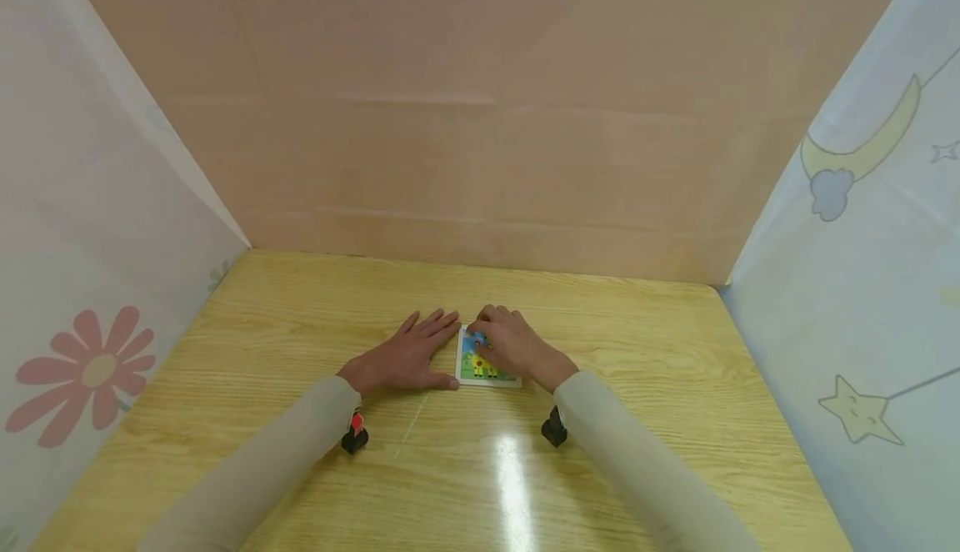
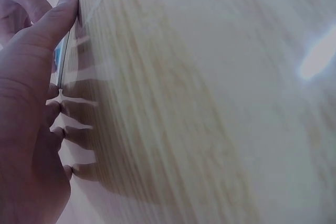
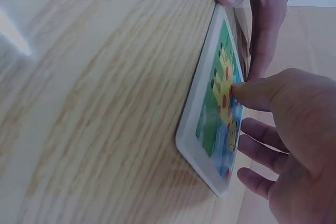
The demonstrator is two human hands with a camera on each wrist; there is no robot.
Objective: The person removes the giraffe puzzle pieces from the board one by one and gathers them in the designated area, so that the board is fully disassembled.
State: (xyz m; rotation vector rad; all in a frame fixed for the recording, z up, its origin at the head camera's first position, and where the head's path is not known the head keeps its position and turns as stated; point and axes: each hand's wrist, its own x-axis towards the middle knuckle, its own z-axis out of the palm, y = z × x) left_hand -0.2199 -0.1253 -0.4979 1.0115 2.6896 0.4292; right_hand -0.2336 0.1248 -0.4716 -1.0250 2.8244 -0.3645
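A small white-framed picture board (image 1: pixel 471 368) lies on the table, showing a yellow, red-spotted animal on green and blue. My left hand (image 1: pixel 408 360) rests palm down and spread on the board's left side, its thumb at the near corner and its index fingertip by the far one. Over the board's upper right part is my right hand (image 1: pixel 517 348), hiding some of the picture. In the right wrist view its thumb (image 3: pixel 252 93) touches the picture, while the other fingers bend loosely at the far edge with no separate object visible between them.
The wooden table (image 1: pixel 637 352) has a bright light reflection in front of the board. A plain tan panel (image 1: pixel 480 118) stands behind it. Patterned cloth walls rise on the left (image 1: pixel 82 202) and right (image 1: pixel 885 285).
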